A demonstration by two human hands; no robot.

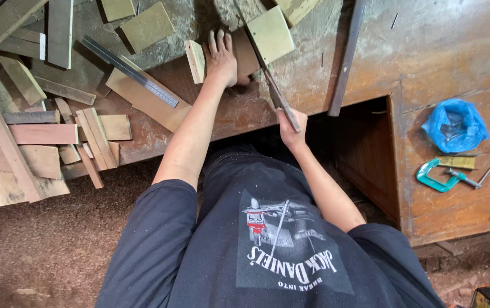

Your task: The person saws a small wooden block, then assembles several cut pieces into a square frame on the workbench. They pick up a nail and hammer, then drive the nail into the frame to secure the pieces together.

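The left hand (222, 57) lies flat, fingers straight and close together, pressing down on a thin brown wooden board (245, 57) on the rough, stained brown wooden worktop (439, 40). The board sits near the worktop's front edge, close to the middle. The right hand (290, 130) is closed around the handle of a long, thin hand saw with a dark metal blade (272, 91). The saw's long side runs from the hand at the front edge up and a little left, toward the far side of the worktop, right beside the pressed board.

Just left of the left hand, a small pale wooden block (195, 60) stands on its thin side. A flat, square, yellowish wooden piece (270, 34) lies over the far end of the saw. Left of that, a long grey metal ruler (130, 71) lies slanted across a light brown plank. Many wooden strips and offcuts (39, 137) are piled at the left end. Near the right end lie a crumpled blue plastic bag (455, 125) and a green metal clamp (439, 178).
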